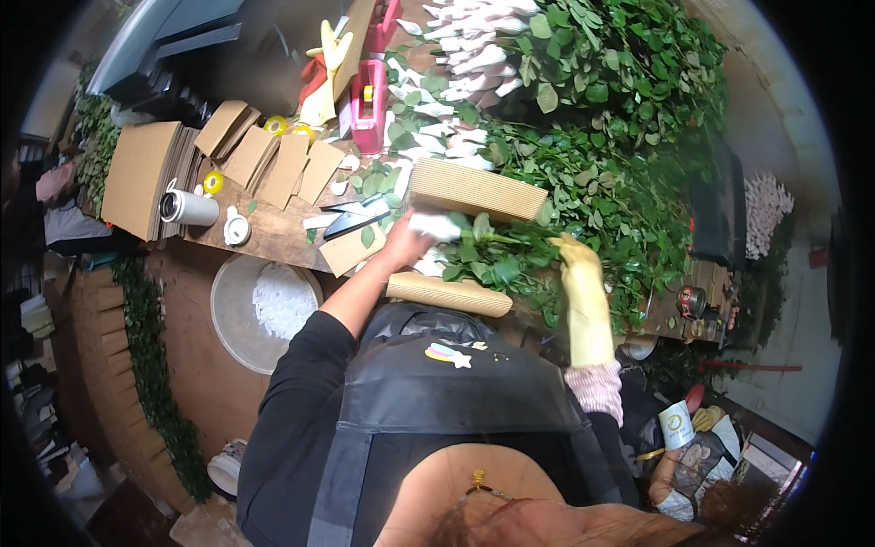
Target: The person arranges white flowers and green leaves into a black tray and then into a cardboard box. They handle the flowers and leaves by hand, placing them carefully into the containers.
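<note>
My bare left hand (407, 242) is closed around a white-wrapped flower head (436, 226), slightly blurred. From it a green leafy stem (497, 239) runs right to my right hand (576, 260), which wears a long yellow rubber glove. Its fingers are curled at the stem among the leaves. Behind the stem stands a corrugated cardboard strip (478, 189); a second corrugated cardboard piece (448, 294) curves along the table's front edge. A flat dark tool or device (357, 217) lies left of my left hand; its kind is unclear.
Leafy stems (620, 164) heap over the table's right side, with white-wrapped flower heads (474, 55) at the back. Cardboard pieces (150, 178), a grey-white flask (190, 208), tape rolls (213, 183) and a pink bin (368, 109) stand left. Below is a tub (223, 314) of white scraps.
</note>
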